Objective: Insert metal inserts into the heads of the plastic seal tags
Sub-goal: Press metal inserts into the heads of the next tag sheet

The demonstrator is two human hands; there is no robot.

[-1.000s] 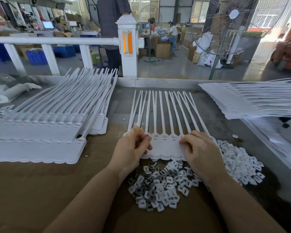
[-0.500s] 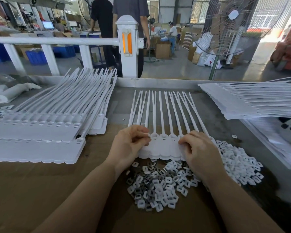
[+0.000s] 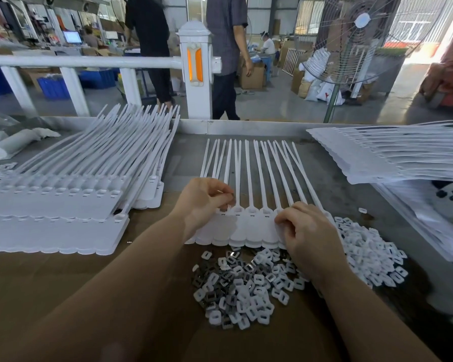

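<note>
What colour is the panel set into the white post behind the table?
Orange, on the white post; the head view shows it clearly.

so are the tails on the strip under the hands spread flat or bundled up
Spread flat: the strip of seal tags lies on the table, its tails fanning away side by side, a few crossing.

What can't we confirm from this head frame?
- Head view: left hand covers the leftmost heads of the tag strip; inserts seated, unknown.
- Right hand hides the rightmost heads.
- Item in left fingertips: too small.
- Right stack: cut off by frame edge.
</note>
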